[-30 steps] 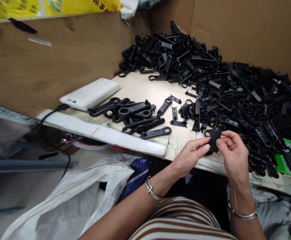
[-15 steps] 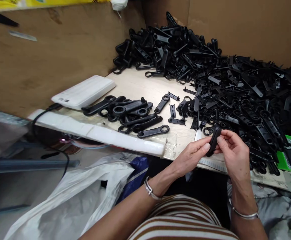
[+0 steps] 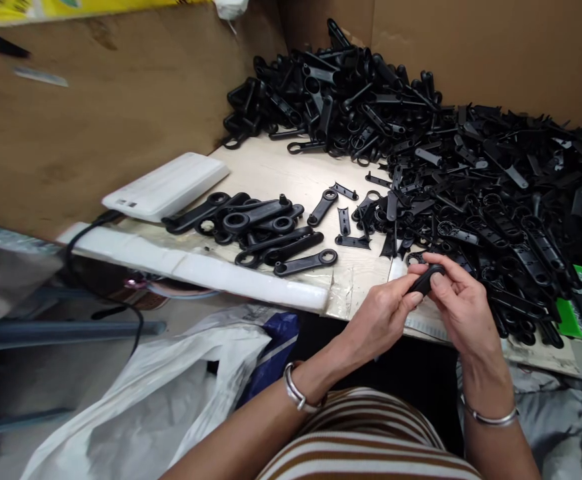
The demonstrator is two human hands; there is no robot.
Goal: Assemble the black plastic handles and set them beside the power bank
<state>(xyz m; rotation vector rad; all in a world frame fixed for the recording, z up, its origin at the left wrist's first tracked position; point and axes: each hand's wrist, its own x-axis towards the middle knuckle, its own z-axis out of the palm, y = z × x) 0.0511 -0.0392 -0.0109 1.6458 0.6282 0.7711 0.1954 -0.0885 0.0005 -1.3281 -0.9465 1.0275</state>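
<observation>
Above the worktop's near edge, two hands on one black part
Left hand (image 3: 383, 310) and right hand (image 3: 463, 303) pinch the black part (image 3: 427, 280) between them, near the large pile (image 3: 471, 160).

dark plastic parts (image 3: 255, 215), smooth metal bracelets (image 3: 295, 388), pale wooden tabletop (image 3: 271, 167)

The held black piece (image 3: 426, 280) is partly hidden.
</observation>
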